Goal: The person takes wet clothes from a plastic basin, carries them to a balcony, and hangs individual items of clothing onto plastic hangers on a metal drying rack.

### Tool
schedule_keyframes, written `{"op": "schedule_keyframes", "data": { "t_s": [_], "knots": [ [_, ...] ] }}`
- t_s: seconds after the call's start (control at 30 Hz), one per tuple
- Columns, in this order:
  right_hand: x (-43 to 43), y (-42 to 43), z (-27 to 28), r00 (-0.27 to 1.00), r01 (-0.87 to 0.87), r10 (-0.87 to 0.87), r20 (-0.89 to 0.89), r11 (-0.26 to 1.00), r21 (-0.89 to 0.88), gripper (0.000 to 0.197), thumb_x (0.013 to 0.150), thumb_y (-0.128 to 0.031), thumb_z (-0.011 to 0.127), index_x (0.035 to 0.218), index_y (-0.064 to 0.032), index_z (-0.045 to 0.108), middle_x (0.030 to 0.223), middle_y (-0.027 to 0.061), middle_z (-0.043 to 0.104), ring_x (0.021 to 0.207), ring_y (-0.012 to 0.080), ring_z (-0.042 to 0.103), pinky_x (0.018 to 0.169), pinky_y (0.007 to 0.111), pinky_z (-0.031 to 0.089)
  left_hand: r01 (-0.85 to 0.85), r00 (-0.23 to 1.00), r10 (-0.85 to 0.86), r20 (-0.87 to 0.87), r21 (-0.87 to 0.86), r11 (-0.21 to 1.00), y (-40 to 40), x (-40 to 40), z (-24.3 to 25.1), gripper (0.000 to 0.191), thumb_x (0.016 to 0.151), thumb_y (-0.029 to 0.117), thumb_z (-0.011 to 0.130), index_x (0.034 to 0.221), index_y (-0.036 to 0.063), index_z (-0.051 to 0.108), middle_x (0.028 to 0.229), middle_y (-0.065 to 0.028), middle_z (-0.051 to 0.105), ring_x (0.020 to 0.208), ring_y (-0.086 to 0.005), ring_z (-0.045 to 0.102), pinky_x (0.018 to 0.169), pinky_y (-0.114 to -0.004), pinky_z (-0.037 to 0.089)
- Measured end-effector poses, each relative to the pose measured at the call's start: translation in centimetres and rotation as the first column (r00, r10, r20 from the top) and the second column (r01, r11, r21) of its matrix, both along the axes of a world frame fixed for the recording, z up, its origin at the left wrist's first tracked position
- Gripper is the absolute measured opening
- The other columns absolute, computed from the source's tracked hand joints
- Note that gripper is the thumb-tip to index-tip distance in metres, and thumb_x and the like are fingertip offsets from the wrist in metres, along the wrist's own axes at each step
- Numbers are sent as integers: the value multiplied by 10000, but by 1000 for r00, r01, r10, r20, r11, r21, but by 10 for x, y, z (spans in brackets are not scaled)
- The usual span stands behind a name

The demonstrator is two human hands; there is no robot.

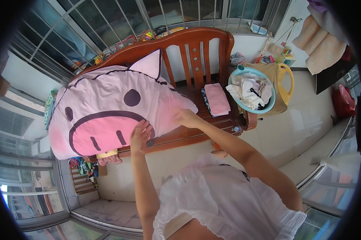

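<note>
A large pink pig-face cushion [108, 102], with dark eyes, a bright pink snout and an upright ear, lies across a reddish wooden bench [156, 144]. My left hand [141, 135] is at the right rim of the snout, its fingers slightly bent and apart; nothing shows in it. Near the cushion's right end is my right hand [188, 118], with its fingertips at the pink cheek patch. Whether those fingers pinch the fabric is not plain. To the right of the cushion, a folded pink cloth [217, 99] rests on a folded blue patterned one on the seat.
A light blue basin [272, 105] of clothes stands at the bench's right end, beside a yellow plastic handle [286, 84]. Barred windows rise behind the bench. A red bucket [342, 103] is at the far right, and a slatted wooden rack [83, 181] at lower left.
</note>
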State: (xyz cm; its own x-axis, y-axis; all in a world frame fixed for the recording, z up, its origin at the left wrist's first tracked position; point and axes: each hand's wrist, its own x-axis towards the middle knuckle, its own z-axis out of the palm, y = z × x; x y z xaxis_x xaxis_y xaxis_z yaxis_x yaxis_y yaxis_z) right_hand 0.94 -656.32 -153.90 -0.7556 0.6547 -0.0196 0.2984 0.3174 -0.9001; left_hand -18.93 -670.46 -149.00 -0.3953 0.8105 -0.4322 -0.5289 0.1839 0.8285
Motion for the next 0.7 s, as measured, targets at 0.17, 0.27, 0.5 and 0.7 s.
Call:
{"op": "schedule_keyframes", "data": {
  "t_s": [0.17,0.27,0.5,0.7],
  "knots": [
    [99,61,-9,956,180,-197,216,979,94,518,742,-226,621,1178,-17,434,986,170,584,895,312,571,772,384,450,21,999,-21,35,8,1000,83,62,-15,403,910,296,441,1213,30,451,1181,-113,532,1057,-218,534,911,-323,387],
    [176,108,-24,902,237,-278,331,958,159,487,744,-227,611,1159,-31,450,1005,188,571,956,353,538,809,419,433,197,972,-200,121,38,980,146,130,-26,391,914,265,417,1229,33,434,1193,-109,524,1051,-221,534,887,-319,406],
    [308,170,-32,647,473,-609,459,792,385,522,677,-214,661,1142,-58,485,1123,159,479,1042,344,460,860,425,413,487,845,-475,247,11,873,238,264,-37,347,910,260,449,1181,44,474,1153,-113,549,1012,-217,559,868,-311,422],
    [384,191,-54,316,475,-849,424,529,703,514,668,-200,660,1145,-117,488,1213,103,424,1105,331,420,850,440,414,572,807,-549,217,-55,818,268,309,-37,391,855,314,494,1135,43,510,1061,-101,594,937,-204,587,815,-289,430]
  ]
}}
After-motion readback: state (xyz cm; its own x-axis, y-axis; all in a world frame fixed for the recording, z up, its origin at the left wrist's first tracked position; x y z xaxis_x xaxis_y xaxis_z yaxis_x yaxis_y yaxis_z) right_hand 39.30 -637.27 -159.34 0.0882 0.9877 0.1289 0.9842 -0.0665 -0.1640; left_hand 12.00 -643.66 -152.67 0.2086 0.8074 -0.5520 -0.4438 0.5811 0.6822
